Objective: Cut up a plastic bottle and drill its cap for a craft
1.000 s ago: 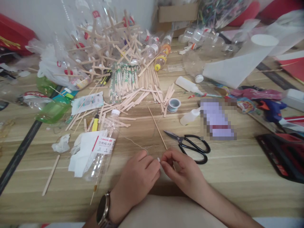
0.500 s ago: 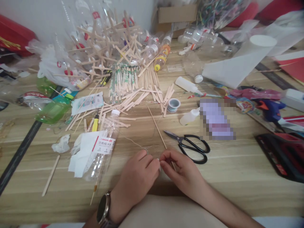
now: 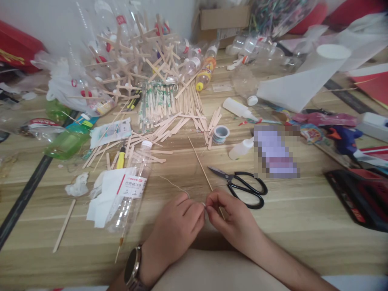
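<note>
My left hand (image 3: 178, 222), with a watch on the wrist, is closed, fingertips pinched together near the table's front edge. A thin string (image 3: 171, 182) runs from the table up to its fingers. My right hand (image 3: 230, 214) pinches close beside it, fingertips nearly touching the left ones; whatever small thing lies between them is too small to make out. A thin wooden skewer (image 3: 199, 161) lies on the table, its near end passing under my right hand. Black-handled scissors (image 3: 242, 184) rest just beyond that hand.
A clear bottle (image 3: 133, 198) lies on white paper (image 3: 98, 202) at the left. Flat wooden sticks (image 3: 166, 129), a tape spool (image 3: 220, 133) and a white glue bottle (image 3: 241, 149) lie farther back. A black-and-red case (image 3: 360, 198) stands at the right.
My fingertips have shifted very slightly while both hands stay pinched together. The whole view has moved a little; the objects on the table lie as before.
</note>
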A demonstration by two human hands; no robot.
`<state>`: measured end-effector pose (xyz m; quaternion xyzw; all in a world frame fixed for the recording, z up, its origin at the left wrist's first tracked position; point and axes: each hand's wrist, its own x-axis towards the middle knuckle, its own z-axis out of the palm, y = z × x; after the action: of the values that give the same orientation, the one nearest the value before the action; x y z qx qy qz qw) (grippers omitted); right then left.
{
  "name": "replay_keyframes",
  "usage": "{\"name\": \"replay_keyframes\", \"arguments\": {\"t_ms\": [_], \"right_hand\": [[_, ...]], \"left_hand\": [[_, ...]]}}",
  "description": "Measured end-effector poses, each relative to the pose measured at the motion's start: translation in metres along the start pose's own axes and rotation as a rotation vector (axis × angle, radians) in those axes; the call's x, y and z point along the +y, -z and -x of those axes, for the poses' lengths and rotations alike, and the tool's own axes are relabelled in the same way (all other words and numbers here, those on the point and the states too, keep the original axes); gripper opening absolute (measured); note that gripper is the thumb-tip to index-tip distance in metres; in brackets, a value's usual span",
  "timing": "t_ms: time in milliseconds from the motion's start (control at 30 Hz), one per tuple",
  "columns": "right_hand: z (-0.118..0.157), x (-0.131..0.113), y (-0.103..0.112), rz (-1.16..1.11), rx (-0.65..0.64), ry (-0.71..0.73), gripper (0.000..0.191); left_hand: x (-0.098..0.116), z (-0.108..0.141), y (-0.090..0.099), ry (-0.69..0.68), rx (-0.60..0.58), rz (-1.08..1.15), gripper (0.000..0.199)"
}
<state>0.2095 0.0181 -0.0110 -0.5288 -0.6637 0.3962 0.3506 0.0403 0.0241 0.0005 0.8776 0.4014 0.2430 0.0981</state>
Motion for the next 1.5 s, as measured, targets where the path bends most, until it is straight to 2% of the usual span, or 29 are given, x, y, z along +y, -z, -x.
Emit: {"name": "replay_keyframes", "arguments": {"t_ms": [133, 300, 533, 667, 867, 1067, 1233, 1500], "right_hand": [[-0.0001, -0.0001, 0.0009, 0.023, 0.033, 0.038, 0.012], [0.0002, 0.0004, 0.0013, 0.024, 0.039, 0.071, 0.013], [0.0009, 0.0008, 0.0016, 0.036, 0.024, 0.079, 0.012], [0.0005, -0.0002, 0.0022, 0.038, 0.039, 0.081, 0.013], [0.0017, -0.0001, 0.0022, 0.04, 0.035, 0.048, 0.013], [0.0025, 0.0021, 0.0013, 0.009, 0.06, 0.051, 0.013], [0.0021, -0.0011, 0.0039, 0.001, 0.066, 0.079, 0.013], [0.0008, 0.0013, 0.0066, 0.072, 0.181, 0.139, 0.013]], "left_hand": [[0.0013, 0.0002, 0.0042, 0.175, -0.058, 0.205, 0.014], [0.0015, 0.0003, 0.0074, 0.442, -0.144, 0.406, 0.017], [-0.0014, -0.0043, 0.0042, 0.653, -0.185, 0.644, 0.013], [-0.0009, -0.0065, 0.0044, 0.734, -0.204, 0.67, 0.011], [0.0022, -0.0047, 0.0024, 0.617, -0.062, 0.46, 0.009], [0.0023, -0.002, -0.0001, 0.519, 0.013, 0.347, 0.01], [0.0022, -0.0012, 0.0013, 0.437, 0.029, 0.29, 0.012], [0.002, 0.0011, 0.0003, 0.299, 0.049, 0.248, 0.011]]}}
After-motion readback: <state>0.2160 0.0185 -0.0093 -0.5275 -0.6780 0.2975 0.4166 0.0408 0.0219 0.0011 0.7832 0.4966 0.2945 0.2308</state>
